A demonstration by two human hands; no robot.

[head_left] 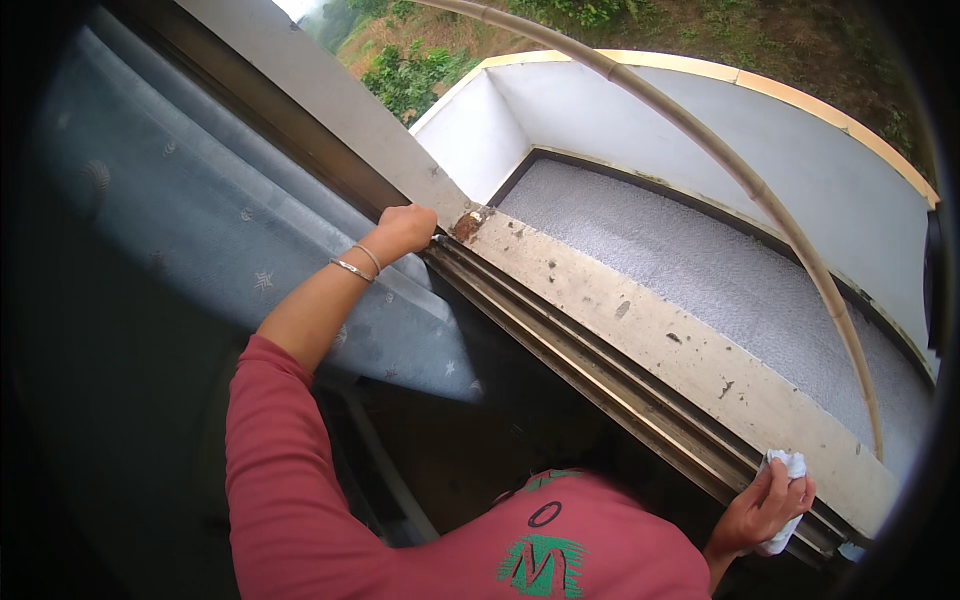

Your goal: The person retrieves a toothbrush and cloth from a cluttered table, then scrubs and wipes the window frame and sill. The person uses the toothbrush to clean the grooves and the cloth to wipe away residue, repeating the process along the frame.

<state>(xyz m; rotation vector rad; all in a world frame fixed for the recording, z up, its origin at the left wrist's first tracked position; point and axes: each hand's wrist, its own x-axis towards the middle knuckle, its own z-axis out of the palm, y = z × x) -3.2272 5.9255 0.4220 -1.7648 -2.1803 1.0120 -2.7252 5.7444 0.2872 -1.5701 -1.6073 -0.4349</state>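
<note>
My left hand is closed at the far end of the window track, by the corner where the sill meets the upright frame. A tiny pale bit shows beside its fingers; what they hold, if anything, I cannot make out. Two bracelets circle that wrist. Lower right, my right hand grips a crumpled white wipe, cloth or paper I cannot tell, over the near end of the track. Dark grime lies in the metal grooves.
A worn pale sill with dark spots runs outside the track. Beyond it is a white-walled balcony with a grey floor. A bent bamboo pole arches across. A blue-grey curtain hangs left, under my left arm.
</note>
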